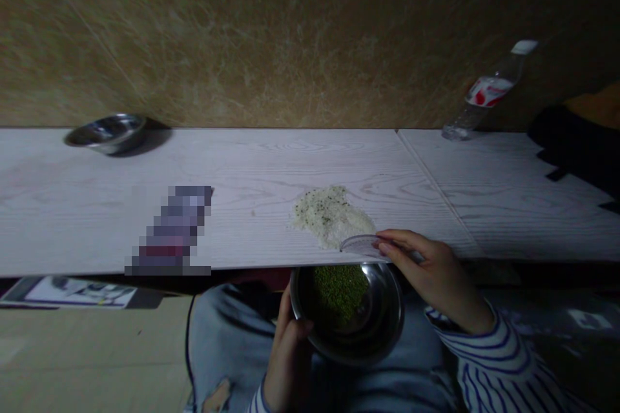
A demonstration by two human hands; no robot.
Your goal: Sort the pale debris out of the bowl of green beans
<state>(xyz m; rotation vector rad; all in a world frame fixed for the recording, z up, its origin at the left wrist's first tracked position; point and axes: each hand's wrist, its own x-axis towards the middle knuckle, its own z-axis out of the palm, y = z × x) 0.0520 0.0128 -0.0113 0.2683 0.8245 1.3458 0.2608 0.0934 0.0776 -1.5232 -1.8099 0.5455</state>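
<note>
My left hand (292,343) grips the left rim of a steel bowl (382,335), which is held over my lap just below the table edge. Green mung beans (340,292) cover part of the bowl's inside. Between the fingertips of my right hand (431,268) is a thin, clear, curved plastic piece (359,245), perhaps a lid; its exact kind is unclear. It rests at the front of a pile of white rice (334,216) on the table, right above the bowl. Dark specks, seemingly beans, are scattered through the rice's upper left part.
A second steel bowl (107,134) stands at the back left. A pixelated flat object (174,226) lies on the white table (252,161) left of the rice. At the back right stands a clear bottle (489,91) with a white cap, beside a dark cloth-like item (576,142).
</note>
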